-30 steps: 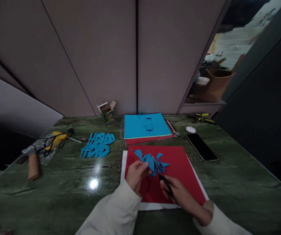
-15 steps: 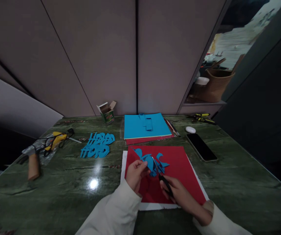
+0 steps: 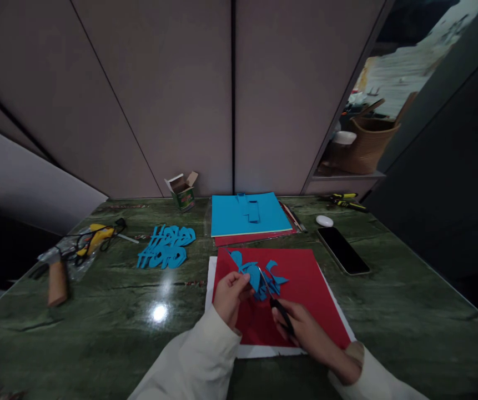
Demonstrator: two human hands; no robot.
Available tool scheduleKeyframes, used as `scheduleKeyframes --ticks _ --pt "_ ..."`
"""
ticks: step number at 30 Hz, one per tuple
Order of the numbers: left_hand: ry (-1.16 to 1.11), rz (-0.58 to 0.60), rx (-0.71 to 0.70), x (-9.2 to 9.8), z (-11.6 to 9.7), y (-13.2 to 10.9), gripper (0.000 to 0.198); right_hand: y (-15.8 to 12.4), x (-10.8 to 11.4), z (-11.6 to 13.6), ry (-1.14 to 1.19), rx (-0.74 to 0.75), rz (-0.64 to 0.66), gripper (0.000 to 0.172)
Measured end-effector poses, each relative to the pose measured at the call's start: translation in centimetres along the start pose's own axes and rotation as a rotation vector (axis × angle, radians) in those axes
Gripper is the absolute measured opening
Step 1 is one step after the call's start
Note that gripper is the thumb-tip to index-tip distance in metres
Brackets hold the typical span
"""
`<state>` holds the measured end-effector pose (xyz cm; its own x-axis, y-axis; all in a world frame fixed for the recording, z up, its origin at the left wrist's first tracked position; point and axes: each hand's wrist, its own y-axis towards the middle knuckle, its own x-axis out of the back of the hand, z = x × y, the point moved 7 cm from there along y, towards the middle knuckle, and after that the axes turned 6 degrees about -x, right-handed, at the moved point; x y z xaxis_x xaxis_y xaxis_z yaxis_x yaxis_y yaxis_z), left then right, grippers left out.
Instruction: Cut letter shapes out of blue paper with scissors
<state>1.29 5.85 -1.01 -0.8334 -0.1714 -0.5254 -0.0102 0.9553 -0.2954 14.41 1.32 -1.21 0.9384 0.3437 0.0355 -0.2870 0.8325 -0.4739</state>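
Note:
Between the thumb and fingers of my left hand (image 3: 231,294) is a piece of blue paper (image 3: 254,276) with a curved edge. My right hand (image 3: 299,322) grips black-handled scissors (image 3: 282,314), whose blades point up and left against that piece. Whether the blades are fully closed is too small to tell. Blue paper scraps (image 3: 278,278) lie under and beside the blades, on a red sheet (image 3: 322,300). White paper (image 3: 259,351) shows beneath the red sheet's edges.
Blue cut-out letters (image 3: 166,247) lie to the left. Farther left are a yellow glue gun (image 3: 97,239) and a wooden handle (image 3: 58,284). Blue sheets (image 3: 226,216) and a small open box (image 3: 184,197) stand at the back. A phone (image 3: 342,250), white case (image 3: 324,221) and yellow-black tools (image 3: 347,202) lie right.
Both hands, the scissors and the blue piece stay almost exactly where they were; only a very slight shift at the blue paper shows.

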Motion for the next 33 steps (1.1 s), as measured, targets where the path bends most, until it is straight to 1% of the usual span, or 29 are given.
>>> scheduleKeyframes --ticks 3,6,11,13,20,30,33 --pt "0.016 -0.009 -0.003 0.0 -0.1 0.0 0.031 0.0 0.0 -0.2 -0.01 -0.012 -0.014 0.03" --pt "0.043 -0.02 -0.04 0.2 -0.2 0.1 0.031 0.0 0.0 -0.2 -0.018 -0.005 -0.007 0.032" --pt "0.091 0.054 -0.011 0.0 0.5 0.1 0.03 -0.2 0.3 -0.1 -0.03 0.03 -0.013 0.035" --pt "0.097 0.065 -0.009 0.0 0.6 0.1 0.03 -0.3 0.3 0.0 -0.025 0.038 -0.013 0.036" --pt "0.09 0.067 -0.017 -0.1 0.6 0.2 0.03 -0.2 0.3 -0.1 -0.02 0.034 -0.009 0.035" --pt "0.087 0.05 -0.02 0.0 0.8 0.1 0.032 0.4 0.5 -1.6 0.027 -0.01 -0.052 0.037" --pt "0.077 0.049 -0.019 0.0 0.7 0.1 0.032 0.3 0.5 -1.3 0.022 -0.005 -0.057 0.036"
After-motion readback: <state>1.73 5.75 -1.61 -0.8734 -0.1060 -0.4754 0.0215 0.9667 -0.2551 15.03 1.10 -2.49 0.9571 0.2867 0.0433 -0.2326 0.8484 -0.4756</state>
